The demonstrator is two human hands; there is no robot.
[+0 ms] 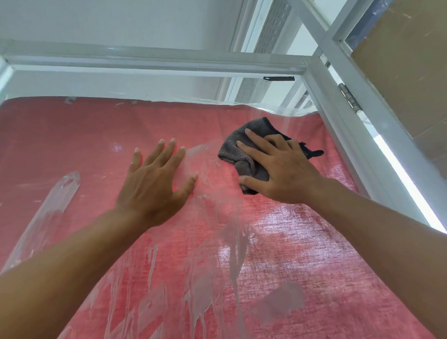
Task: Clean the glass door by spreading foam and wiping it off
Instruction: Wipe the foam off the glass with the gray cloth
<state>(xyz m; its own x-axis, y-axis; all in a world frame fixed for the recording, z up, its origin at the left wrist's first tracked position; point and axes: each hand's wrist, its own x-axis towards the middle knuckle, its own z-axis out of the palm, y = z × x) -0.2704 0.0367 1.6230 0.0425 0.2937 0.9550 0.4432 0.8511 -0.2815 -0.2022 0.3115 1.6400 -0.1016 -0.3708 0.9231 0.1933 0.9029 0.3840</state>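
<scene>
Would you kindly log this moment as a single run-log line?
stage: wiping foam | right hand: presses grey cloth on glass door | left hand: flat on glass, empty | foam streaks: remain below

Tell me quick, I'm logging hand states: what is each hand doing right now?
Left hand: open, fingers spread flat against the glass door, holding nothing.
Right hand: open, straight fingers pressing the grey cloth against the glass.
</scene>
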